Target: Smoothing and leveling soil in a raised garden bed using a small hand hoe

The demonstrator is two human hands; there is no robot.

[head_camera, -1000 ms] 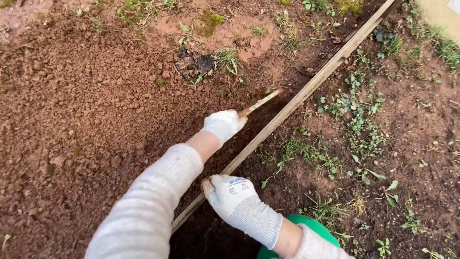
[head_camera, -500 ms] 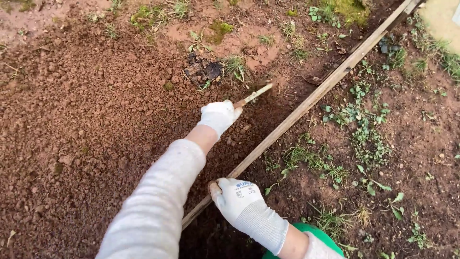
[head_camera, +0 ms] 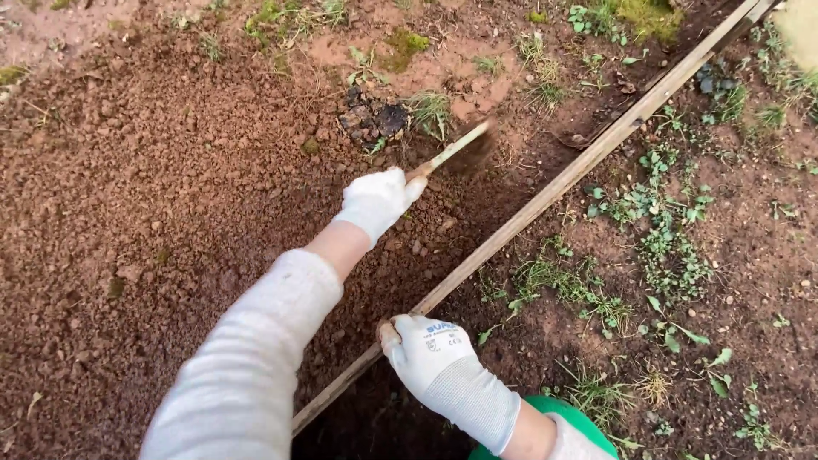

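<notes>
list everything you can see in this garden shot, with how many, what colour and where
hand tool: one, pale shaft with blurred head, upper middle, over the soil
wooden slat: one, brown, lying diagonally from lower left to upper right
loose soil: one bed, reddish brown, left of the slat
weeds: many, green, right of the slat
dark clump: one, blackish, upper middle
green object: one, bottom edge
left hand: white glove, grip on the hand tool
right hand: white glove, on the wooden slat

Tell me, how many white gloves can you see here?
2: a white knit glove on the left hand gripping a small tool; another on the right hand resting against the long wooden board.
</notes>
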